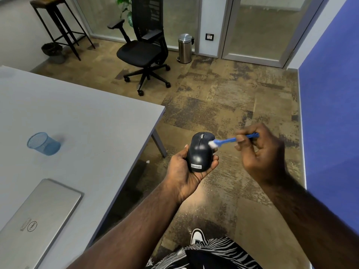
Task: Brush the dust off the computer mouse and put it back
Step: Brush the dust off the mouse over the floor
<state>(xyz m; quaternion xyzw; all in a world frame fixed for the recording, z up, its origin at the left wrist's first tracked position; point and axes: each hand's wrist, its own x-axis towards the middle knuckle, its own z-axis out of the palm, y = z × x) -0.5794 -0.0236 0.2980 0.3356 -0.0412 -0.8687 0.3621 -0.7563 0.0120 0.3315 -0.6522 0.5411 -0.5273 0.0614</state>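
Observation:
A dark computer mouse (200,152) with a small label at its near end lies top-up in my left hand (182,169), held over the floor to the right of the table. My right hand (260,152) grips a blue brush (231,140) by its handle. The brush's white bristles rest on the right side of the mouse's upper surface, close to the scroll wheel. My left palm hides the underside of the mouse.
A grey table (81,117) fills the left, with a blue mesh cup (43,144) lying on its side and a closed silver laptop (37,220). A black office chair (144,49), a steel bin (185,48) and a stool (56,24) stand farther back. A blue wall (330,105) is on the right.

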